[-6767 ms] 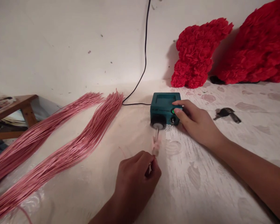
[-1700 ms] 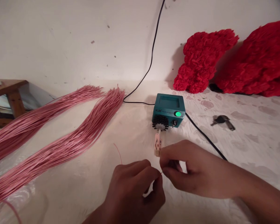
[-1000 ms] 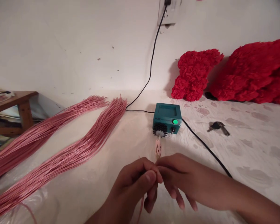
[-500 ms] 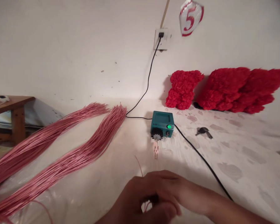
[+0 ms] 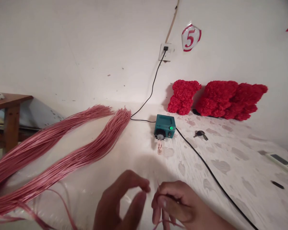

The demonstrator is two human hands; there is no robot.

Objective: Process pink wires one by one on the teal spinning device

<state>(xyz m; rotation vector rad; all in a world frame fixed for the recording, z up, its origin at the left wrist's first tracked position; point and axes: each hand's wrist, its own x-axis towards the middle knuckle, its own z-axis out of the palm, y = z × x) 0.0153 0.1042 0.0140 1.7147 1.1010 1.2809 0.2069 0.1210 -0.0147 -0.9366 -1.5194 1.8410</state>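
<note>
Person's R hand (image 5: 175,203), bottom centre: thumb & fingers pinched on a thin pink strand (image 5: 158,185), tip poking up, more of it looping below; gripped close to the end, prob. to steady the tip. L hand (image 5: 108,203) just beside it: forefinger & thumb curved into a ring, tips v. close, can't tell if they touch; nothing visible btwn them. Beyond both hands, well apart: small teal box (image 5: 166,120) w/ green button (image 5: 171,128) lit. Black toothed disc (image 5: 160,133) on its front; a pale pink clip (image 5: 159,147) juts out from there toward the person, prob. so either hand can get at it. L of box, two long bundles of pink strands (image 5: 92,153) lie lengthwise, near ends toward the person, seemingly for easy reach. Black cord (image 5: 153,83) runs from box up to wall socket (image 5: 162,57); thicker black cable (image 5: 213,175) runs from its R side toward the person. Further R, keys (image 5: 201,134) on patterned cloth (image 5: 238,153). At back, red ruffled shapes (image 5: 217,97) stand against the wall (image 5: 62,41), prob. parked there out of the hands' way; sign w/ red "5" (image 5: 191,37) above
</note>
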